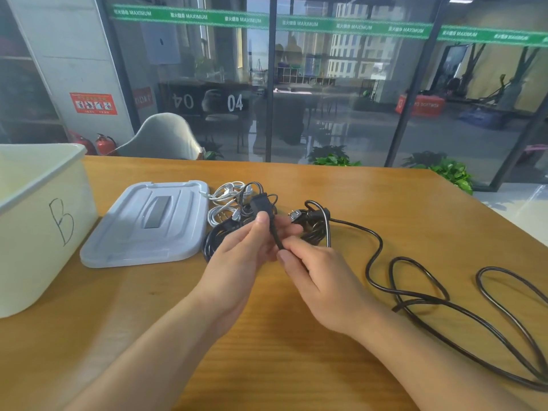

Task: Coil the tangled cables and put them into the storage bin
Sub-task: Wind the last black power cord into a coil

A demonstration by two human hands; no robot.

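We sit at a wooden table facing a glass wall with a green banner. A white storage bin marked B stands far left, its grey lid beside it. Our left hand pinches the black power cable near its plug; our right hand grips the cord just below. White cables lie tangled behind.

Both forearms bare, reaching forward and converging at centre. Left hand raised, thumb and fingers pinching the black cable near its plug. Right hand just beside, back up, fingers curled around the same cable lower down.
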